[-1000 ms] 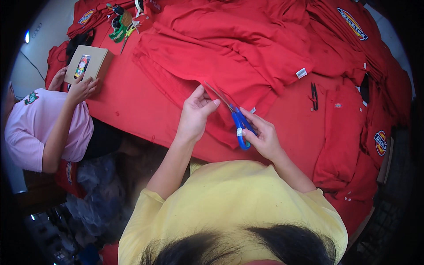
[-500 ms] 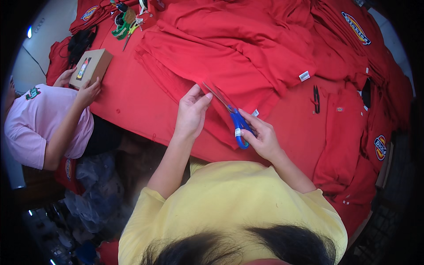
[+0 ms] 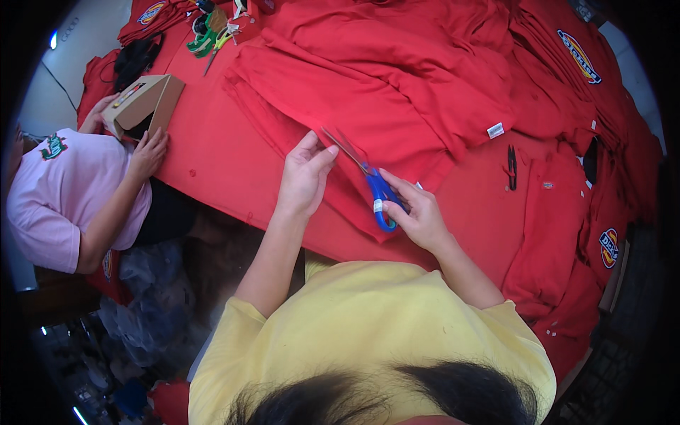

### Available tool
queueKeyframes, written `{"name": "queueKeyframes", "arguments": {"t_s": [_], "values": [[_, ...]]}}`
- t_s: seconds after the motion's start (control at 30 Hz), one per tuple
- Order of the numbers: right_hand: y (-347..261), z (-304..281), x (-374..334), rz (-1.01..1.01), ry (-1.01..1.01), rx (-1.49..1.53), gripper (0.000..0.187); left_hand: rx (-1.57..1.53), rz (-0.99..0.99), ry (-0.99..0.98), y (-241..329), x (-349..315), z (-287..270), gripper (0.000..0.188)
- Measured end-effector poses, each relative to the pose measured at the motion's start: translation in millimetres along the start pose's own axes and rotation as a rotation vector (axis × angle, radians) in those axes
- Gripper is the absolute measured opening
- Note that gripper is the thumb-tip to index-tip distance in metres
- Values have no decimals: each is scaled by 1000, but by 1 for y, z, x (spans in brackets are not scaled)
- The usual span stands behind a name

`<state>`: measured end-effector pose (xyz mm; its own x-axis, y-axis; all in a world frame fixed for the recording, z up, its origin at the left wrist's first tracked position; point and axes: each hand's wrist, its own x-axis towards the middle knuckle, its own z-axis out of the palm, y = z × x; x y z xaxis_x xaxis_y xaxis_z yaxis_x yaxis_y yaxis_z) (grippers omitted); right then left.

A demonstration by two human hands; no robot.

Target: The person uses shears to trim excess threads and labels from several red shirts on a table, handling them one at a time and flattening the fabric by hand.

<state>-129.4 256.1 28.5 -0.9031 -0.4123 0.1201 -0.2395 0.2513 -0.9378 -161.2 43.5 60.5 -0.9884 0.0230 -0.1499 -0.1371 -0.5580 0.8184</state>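
My right hand (image 3: 418, 214) holds blue-handled scissors (image 3: 380, 185), its fingers around the handles. The blades are slightly parted and slant up and left toward my left hand (image 3: 304, 177). There the thumb and fingers are pinched together close to the blade tips; anything between them is too small to make out. Both hands are above the near edge of a red garment (image 3: 382, 92), a sweatshirt-like cloth piece spread in folds across the table. A small white label (image 3: 495, 130) shows on the red cloth to the right.
Black thread snips (image 3: 511, 168) lie right of my hands. More red garments (image 3: 552, 234) with patches are piled along the right side. Yellow-handled scissors (image 3: 221, 39) and green tools lie at the far left. At left, a person in pink holds a cardboard box (image 3: 163, 99) at the red-covered table (image 3: 205, 156).
The other person has tilted the cardboard box, and its dark opening now shows. My hands and the scissors stay in nearly the same place, while the view has shifted slightly.
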Motion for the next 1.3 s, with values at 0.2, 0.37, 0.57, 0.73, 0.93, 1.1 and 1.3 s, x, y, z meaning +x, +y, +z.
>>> {"name": "queueKeyframes", "arguments": {"t_s": [0.2,0.37,0.57,0.73,0.93,1.1,1.3], "values": [[6,4,15,48,5,171,48,97,-7,-3,0,-3,4,48],[-7,2,15,255,-59,238,47,-36,0,70,4,4,-4,47],[1,12,21,-18,6,44,48,76,0,32,7,9,-13,46],[1,10,30,229,-34,262,48,53,-26,0,8,8,-9,46],[6,19,31,201,-37,282,48,-186,-11,59,8,25,-22,49],[4,26,45,65,-10,139,51,-33,-18,-14,10,25,-30,49],[7,30,54,43,18,181,49,26,-21,-20,11,27,-30,56]]}}
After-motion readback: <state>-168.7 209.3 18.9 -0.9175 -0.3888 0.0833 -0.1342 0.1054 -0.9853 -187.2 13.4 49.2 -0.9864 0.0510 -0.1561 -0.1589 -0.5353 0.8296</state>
